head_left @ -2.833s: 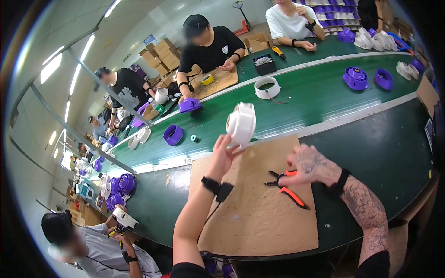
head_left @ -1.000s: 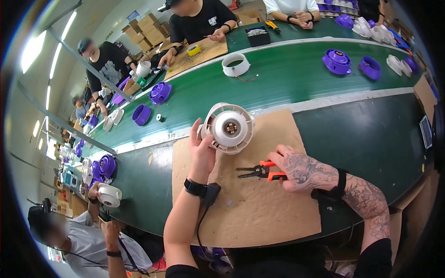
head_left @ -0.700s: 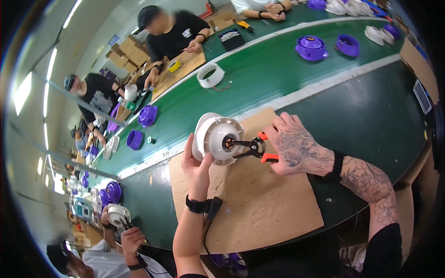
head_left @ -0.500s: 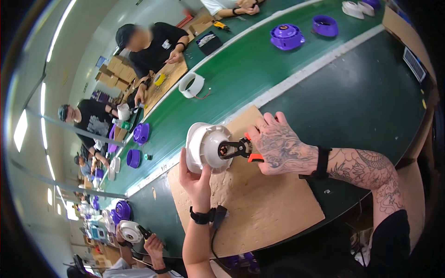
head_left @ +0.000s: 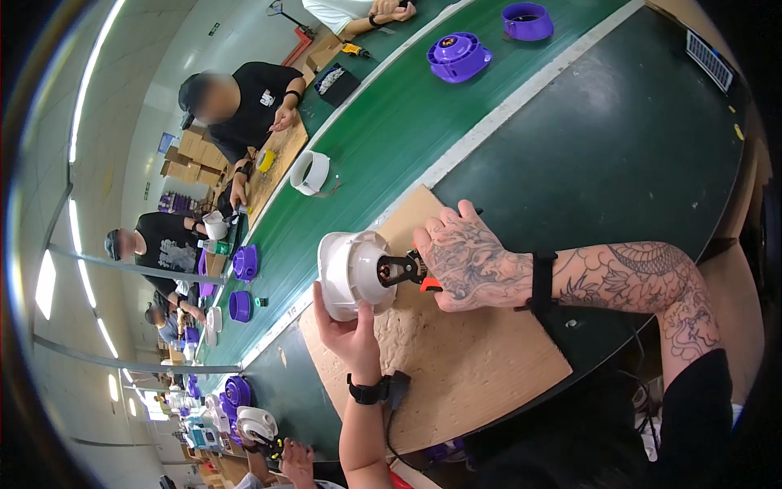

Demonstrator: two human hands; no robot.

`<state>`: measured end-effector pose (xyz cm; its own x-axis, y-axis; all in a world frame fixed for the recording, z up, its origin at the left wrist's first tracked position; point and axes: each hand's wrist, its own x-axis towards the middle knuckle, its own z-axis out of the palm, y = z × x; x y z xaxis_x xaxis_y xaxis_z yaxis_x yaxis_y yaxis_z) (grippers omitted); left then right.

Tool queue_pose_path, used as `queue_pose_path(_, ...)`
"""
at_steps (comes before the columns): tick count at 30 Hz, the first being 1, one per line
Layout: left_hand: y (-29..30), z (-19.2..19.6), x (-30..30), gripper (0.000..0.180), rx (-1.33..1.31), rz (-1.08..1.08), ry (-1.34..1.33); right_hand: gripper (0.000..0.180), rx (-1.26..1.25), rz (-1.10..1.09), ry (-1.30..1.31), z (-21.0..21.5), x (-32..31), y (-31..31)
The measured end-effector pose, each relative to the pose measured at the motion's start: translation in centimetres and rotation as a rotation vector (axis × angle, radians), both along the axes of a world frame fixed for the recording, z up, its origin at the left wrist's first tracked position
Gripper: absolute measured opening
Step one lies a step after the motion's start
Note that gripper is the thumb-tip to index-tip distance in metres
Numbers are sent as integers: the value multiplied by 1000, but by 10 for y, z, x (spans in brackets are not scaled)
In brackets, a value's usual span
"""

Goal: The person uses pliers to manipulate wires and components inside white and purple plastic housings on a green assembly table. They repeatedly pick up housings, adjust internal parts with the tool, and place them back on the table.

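Head view: left hand [head_left: 349, 330] grips white housing [head_left: 352, 273]; right hand [head_left: 468, 261] grips pliers [head_left: 405, 270] inside it.

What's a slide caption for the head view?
Left hand holds a white round housing; right hand works pliers into it.

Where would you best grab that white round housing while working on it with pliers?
Probably by its wide flanged rim, from below and behind, as the left hand does: the white housing lies tilted, its open face turned toward the pliers in the right hand.

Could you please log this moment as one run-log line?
left hand: holds white housing | right hand: pliers at housing centre | over board
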<state>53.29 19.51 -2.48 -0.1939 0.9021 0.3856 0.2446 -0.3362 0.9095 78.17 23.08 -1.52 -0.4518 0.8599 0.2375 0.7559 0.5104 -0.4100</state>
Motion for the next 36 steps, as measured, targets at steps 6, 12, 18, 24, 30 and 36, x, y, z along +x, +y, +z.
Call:
queue_pose_path(6,0,-10,-5,81,111,34,184,41,-494,125,98,1,0,11)
queue_pose_path(12,4,-1,-9,85,168,88,66,42,-770,212,332,24,11,25)
queue_pose_path(18,19,0,-3,78,114,236,128,34,87,33,228,-14,3,10)
queue_pose_path(24,61,-17,-111,50,195,275,-286,21,-1497,563,829,12,23,44)
queue_pose_path(30,71,-41,-136,33,-202,133,-492,20,-1703,870,1006,-41,0,48)
queue_pose_path(36,64,-34,-124,37,163,531,581,35,-1883,1037,1116,-67,2,63)
